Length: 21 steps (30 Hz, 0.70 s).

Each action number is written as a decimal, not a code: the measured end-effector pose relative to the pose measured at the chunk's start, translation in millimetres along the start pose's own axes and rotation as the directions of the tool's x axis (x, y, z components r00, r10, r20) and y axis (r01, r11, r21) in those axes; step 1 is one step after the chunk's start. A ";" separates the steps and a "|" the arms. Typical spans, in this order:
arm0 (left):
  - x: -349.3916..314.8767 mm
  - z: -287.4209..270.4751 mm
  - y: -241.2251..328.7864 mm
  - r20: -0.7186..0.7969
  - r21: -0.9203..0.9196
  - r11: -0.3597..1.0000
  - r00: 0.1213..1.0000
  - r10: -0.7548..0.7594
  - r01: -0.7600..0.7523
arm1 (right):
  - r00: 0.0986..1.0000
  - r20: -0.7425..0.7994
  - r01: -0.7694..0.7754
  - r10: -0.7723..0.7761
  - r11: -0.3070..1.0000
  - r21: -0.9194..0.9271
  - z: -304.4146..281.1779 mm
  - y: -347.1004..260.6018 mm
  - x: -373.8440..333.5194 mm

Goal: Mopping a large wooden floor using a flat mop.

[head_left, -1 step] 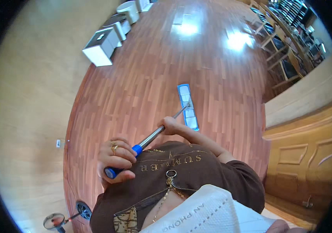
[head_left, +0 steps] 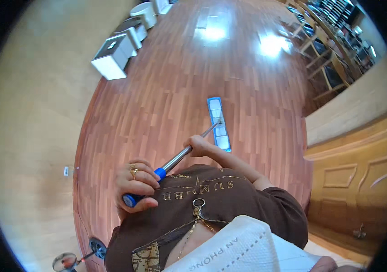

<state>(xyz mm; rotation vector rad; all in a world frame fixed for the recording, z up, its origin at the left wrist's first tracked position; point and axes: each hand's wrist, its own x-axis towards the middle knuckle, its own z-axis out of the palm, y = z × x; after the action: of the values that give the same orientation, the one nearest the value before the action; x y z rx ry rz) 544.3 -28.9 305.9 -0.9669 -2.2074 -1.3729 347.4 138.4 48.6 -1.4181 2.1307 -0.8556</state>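
I hold a flat floor mop by its metal pole [head_left: 176, 160], which slants from my chest out to the floor. My left hand [head_left: 137, 182], with gold rings, is wrapped round the blue grip at the pole's top end. Farther down the pole, my right hand [head_left: 198, 146] is closed round the bare metal. The long, narrow mop head [head_left: 215, 107], white on top with a blue fringe, lies flat on the wood floor ahead of me, roughly lengthwise. Part of the lower pole is hidden behind my right hand.
Wood-plank floor [head_left: 166, 104] stretches ahead. White box-like furniture [head_left: 109, 66] stands along the left wall, and a small fan-like object [head_left: 97, 247] is at lower left. Chairs [head_left: 331, 78] line a cluttered counter at right, nearer which is a wooden door [head_left: 338, 177].
The view has turned slightly, so the furniture and chairs sit a little farther left. My hands keep the same hold, and the mop head is nearly unmoved in view.
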 end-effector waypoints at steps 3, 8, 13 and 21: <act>18.2 18.3 -26.9 -0.003 -0.094 0.995 1.000 -0.016 0.016 | 0.993 -0.079 -0.088 0.088 0.996 -0.002 -23.4 15.7 -22.7; 68.7 34.9 -74.3 0.216 -0.172 0.985 0.976 0.021 0.017 | 0.921 -0.321 -0.244 0.221 0.969 -0.030 -39.3 80.8 -67.8; 112.6 53.8 -117.8 0.339 -0.303 0.950 0.940 0.041 0.068 | 0.784 -0.552 -0.357 0.282 0.934 -0.030 -54.5 123.1 -113.3; 195.0 83.7 -188.9 0.465 -0.538 0.832 0.871 0.159 0.135 | 0.382 -0.255 0.294 0.888 0.145 0.945 -45.6 185.7 -174.5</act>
<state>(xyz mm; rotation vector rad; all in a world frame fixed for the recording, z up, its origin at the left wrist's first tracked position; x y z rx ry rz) 277.2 60.1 268.2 -1.7031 -2.1400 -2.0097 262.1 363.9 -45.5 0.5467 1.4413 -2.4219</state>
